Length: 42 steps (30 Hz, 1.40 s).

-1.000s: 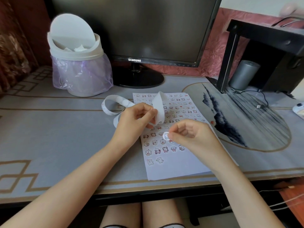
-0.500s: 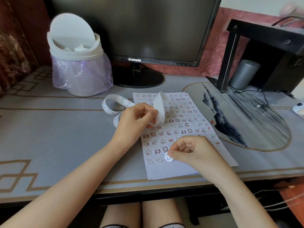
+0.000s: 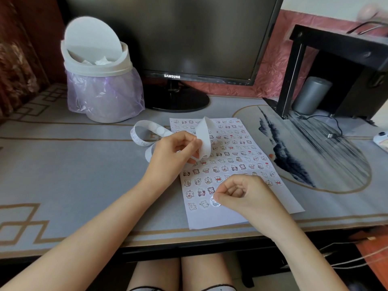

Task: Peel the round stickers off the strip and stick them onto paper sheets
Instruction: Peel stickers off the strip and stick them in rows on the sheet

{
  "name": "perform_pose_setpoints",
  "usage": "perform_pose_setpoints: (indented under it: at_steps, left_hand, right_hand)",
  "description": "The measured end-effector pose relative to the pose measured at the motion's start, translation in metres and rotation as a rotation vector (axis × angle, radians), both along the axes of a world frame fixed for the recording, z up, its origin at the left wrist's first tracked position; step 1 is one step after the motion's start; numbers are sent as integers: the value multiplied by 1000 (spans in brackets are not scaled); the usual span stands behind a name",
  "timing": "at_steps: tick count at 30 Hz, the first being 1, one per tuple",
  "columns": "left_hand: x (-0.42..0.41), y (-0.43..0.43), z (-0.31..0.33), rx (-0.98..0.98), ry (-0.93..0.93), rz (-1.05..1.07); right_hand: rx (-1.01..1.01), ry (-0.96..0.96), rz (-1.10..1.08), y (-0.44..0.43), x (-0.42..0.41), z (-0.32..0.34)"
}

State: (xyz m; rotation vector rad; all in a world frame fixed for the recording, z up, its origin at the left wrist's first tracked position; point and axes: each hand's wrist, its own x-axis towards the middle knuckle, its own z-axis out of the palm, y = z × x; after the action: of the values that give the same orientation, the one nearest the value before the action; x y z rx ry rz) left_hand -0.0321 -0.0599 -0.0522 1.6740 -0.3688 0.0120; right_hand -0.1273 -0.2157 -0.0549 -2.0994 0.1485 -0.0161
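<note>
The right hand [image 3: 245,194] is keeping its fingers curled, and the tips of thumb and forefinger are pinching the right edge of one round sticker [image 3: 214,201], which is now lying on the paper sheet [image 3: 210,219]. One second ago this hand was carrying the same sticker in the air, near the other hand. Half a second ago it was arriving at the lowest row. So the placing is, I think, almost finishing: the sticker is sitting third in the bottom row, just beside two others, and only the pressing flat and the letting go are remaining.

The left hand [image 3: 174,156] is not changing. It is gripping the strip [image 3: 204,139] between thumb and fingers, above the sheet's upper half. The strip is rising in a white arch, and its tail is looping to the left over the desk [image 3: 63,175].

The sticker is looking small and white-rimmed, with a bluish cartoon. The sheet is already carrying many rows of such pictures.
</note>
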Motion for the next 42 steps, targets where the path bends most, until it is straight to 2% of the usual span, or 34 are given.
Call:
perform_pose_setpoints:
  at_steps: [12, 30, 36, 42]
  left_hand:
    - [-1, 0, 0, 2, 5, -3]
    - [-1, -1, 0, 3, 4, -7]
    - [-1, 0, 0, 14, -6, 0]
    - [-1, 0, 0, 14, -7, -1]
  right_hand:
    - [-135, -60, 10, 2, -4, -3]
    - [-118, -41, -37, 1, 0, -7]
    - [-230, -58, -51, 3, 0, -5]
    - [-133, -33, -15, -1, -1, -6]
